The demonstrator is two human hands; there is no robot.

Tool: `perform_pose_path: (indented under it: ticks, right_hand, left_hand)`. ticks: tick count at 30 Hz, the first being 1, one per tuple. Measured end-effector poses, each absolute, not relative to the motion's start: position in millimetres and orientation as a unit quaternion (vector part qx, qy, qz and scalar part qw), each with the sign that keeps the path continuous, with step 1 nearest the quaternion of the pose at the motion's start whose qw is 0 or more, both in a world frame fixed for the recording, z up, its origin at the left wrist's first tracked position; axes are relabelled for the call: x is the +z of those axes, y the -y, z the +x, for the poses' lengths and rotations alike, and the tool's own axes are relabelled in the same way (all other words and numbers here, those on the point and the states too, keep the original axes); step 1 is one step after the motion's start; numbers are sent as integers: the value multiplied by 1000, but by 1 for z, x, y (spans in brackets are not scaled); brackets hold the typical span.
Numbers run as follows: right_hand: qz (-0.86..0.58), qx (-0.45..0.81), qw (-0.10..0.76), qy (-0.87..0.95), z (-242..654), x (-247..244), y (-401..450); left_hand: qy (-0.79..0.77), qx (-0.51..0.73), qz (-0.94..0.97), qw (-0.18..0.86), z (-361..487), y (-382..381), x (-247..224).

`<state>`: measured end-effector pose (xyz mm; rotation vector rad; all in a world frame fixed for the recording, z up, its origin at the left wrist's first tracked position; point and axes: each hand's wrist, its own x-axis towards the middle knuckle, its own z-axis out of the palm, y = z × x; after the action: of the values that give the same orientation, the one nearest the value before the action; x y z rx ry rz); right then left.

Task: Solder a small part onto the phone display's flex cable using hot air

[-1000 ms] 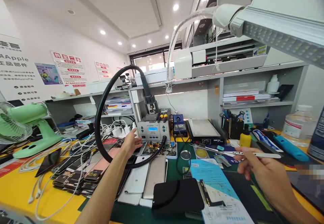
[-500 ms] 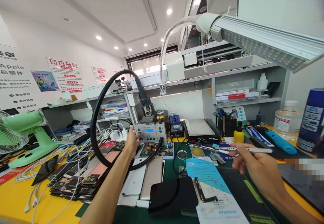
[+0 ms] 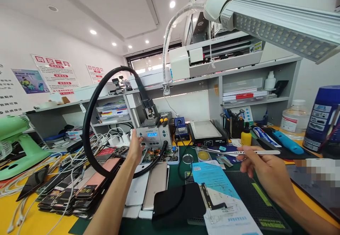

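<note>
The left hand (image 3: 136,145) is at the left front edge of the grey rework station (image 3: 156,141), fingers reaching up beside the front panel and thumb set apart from them; it holds nothing visible, and I cannot tell whether a fingertip presses anything. The station stands at the back of the yellow counter (image 3: 39,224), just beyond that hand and well apart from the right hand (image 3: 261,166), which pinches white tweezers (image 3: 265,152) between thumb and forefinger, the tips pointing left. The tweezers hang in front of a yellow bottle (image 3: 245,138). From the station's front a thick black hose (image 3: 86,129) loops leftward, passes behind the left forearm, and arches up to the handle (image 3: 145,95) standing in its holder. A tray (image 3: 172,162) of small electronic parts lies right of the left hand, with a white phone (image 3: 136,190) and a gold-coloured phone (image 3: 155,189) nearer the camera. As for writing, the station's blue display (image 3: 152,134) reads 355, followed by smaller characters too blurred to make out. The white phone bears a small MI logo. A long white machine (image 3: 179,63) on the upper shelf shows "DEV" before its lettering runs out, and a wall poster (image 3: 55,74) is headed 购买二手 on red squares. The print on the blue-and-white sheet (image 3: 215,178) and on the blue can (image 3: 322,121) is too small to read.
</note>
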<state>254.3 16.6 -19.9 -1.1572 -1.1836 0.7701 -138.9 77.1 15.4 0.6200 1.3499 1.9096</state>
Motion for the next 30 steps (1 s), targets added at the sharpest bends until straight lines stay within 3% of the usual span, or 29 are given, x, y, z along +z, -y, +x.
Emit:
perform_pose_path:
  ticks: [15, 30]
  right_hand:
    - [-529, 320, 596, 512, 258, -36, -30]
    - [-546, 318, 571, 524, 256, -35, -30]
  left_hand:
    - [-465, 729, 212, 455, -160, -63, 30]
    - [-460, 720, 228, 467, -159, -65, 32]
